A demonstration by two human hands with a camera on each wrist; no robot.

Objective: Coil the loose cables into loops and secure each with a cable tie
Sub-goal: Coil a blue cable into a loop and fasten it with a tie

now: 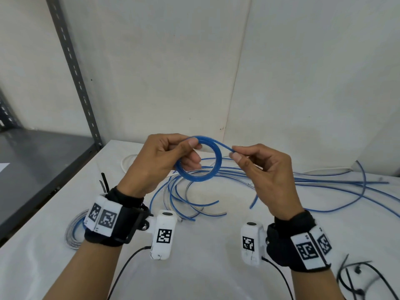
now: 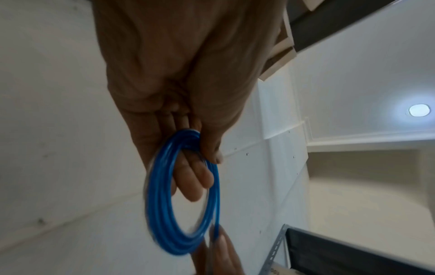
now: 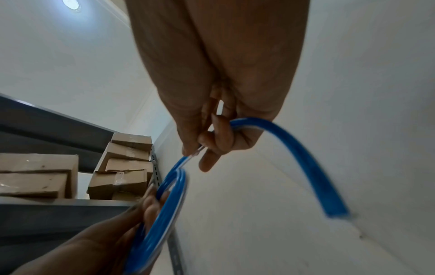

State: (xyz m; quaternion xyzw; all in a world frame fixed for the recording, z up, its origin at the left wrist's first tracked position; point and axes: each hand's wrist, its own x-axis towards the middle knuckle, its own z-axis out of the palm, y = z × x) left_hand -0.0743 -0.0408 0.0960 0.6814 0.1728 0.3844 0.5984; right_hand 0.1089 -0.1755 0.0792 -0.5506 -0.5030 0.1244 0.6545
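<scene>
A blue cable wound into a small coil [image 1: 198, 159] hangs in the air over the white table [image 1: 205, 267]. My left hand [image 1: 164, 156] grips the coil's left side between thumb and fingers, as the left wrist view shows with the coil [image 2: 183, 195]. My right hand [image 1: 255, 163] pinches the cable's free tail just right of the coil; the tail [image 3: 306, 158] runs through the curled fingers and its cut end [image 1: 253, 202] hangs below the palm. Several loose blue cables [image 1: 324, 182] lie spread on the table beneath.
A tied coil of blue and clear cable [image 1: 74, 232] lies at the left. Black cable ties lie at the front right [image 1: 359, 278] and behind my left wrist [image 1: 105, 182]. A white cable [image 1: 127, 161] curves at the back. A grey metal shelf [image 1: 39, 161] stands left.
</scene>
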